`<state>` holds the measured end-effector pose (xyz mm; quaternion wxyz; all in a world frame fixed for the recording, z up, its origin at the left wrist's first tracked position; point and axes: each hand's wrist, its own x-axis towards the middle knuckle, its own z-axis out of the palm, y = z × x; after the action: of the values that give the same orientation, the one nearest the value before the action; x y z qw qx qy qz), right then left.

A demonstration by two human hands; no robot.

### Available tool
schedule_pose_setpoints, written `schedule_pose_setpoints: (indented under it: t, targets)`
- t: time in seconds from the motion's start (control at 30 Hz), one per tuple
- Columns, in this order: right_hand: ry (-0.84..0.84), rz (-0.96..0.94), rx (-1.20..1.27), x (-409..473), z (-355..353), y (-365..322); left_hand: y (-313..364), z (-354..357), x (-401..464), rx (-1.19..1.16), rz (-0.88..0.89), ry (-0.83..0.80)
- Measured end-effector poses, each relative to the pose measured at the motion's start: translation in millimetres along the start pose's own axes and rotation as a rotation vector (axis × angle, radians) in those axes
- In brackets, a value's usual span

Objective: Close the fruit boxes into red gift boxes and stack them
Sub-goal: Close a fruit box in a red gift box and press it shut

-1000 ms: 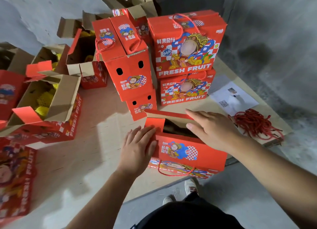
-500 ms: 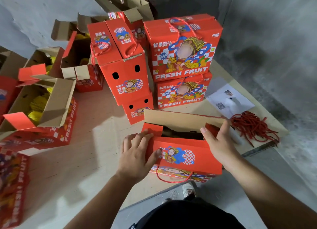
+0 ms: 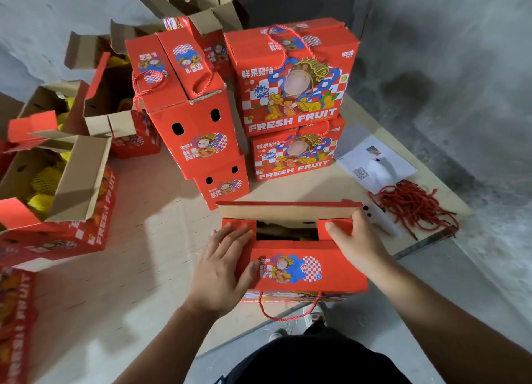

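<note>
A red gift box [image 3: 311, 271] stands at the board's near edge, its top still partly unclosed with a dark gap in the middle. My left hand [image 3: 221, 271] lies flat on the box's left end flap, fingers straight. My right hand [image 3: 357, 242] presses the right end flap down, fingers straight. The far long flap [image 3: 288, 210] stands up behind both hands. A red rope handle [image 3: 288, 311] hangs off the front. Closed red boxes sit stacked behind: one pair [image 3: 190, 115] turned end-on, another pair [image 3: 293, 89] facing me.
Open boxes with yellow netted fruit [image 3: 43, 179] stand at the left. A heap of red cords [image 3: 411, 205] and a printed sheet [image 3: 374, 164] lie at the right on the wooden board [image 3: 149, 239]. Grey concrete floor runs along the right.
The far flap has been lifted upright. My right hand moved from the top of the box to its right end flap. My left hand stayed on the left end.
</note>
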<state>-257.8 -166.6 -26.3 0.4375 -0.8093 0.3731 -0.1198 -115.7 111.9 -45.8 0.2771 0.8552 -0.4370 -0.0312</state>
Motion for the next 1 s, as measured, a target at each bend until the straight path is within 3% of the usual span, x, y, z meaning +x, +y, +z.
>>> schedule_pose_setpoints:
  t: [0.13, 0.23, 0.3, 0.4, 0.47, 0.53, 0.6, 0.7, 0.8, 1.0]
  targets:
    - [-0.120, -0.152, 0.337, -26, -4, 13, 7, -4, 0, 0.265, -0.035, -0.129]
    - [-0.252, -0.204, 0.337, -29, -20, 19, 12, -5, 2, 0.285, -0.055, -0.145]
    - [-0.268, -0.236, 0.205, -22, -30, 19, 15, -1, -3, 0.098, -0.109, -0.060]
    - [-0.307, -0.260, -0.042, -6, -42, 10, 25, 5, -13, -0.373, -0.358, 0.246]
    - [-0.348, -0.273, -0.228, 1, -49, 3, 27, 5, -12, -0.505, -0.457, 0.348]
    - [-0.310, -0.339, -0.454, 6, -53, -1, 18, -2, -2, -0.389, -0.351, 0.272]
    - [-0.240, -0.438, -0.646, 6, -52, -4, 6, -16, 16, -0.108, -0.135, 0.162]
    - [-0.215, -0.544, -0.785, 1, -45, -2, -1, -40, 49, 0.169, -0.026, 0.028]
    - [-0.251, -0.446, -0.877, -9, -36, 3, 0, -43, 64, 0.447, 0.082, -0.162]
    - [-0.261, -0.336, -0.809, -18, -27, 8, -1, -28, 60, 0.363, 0.082, -0.403]
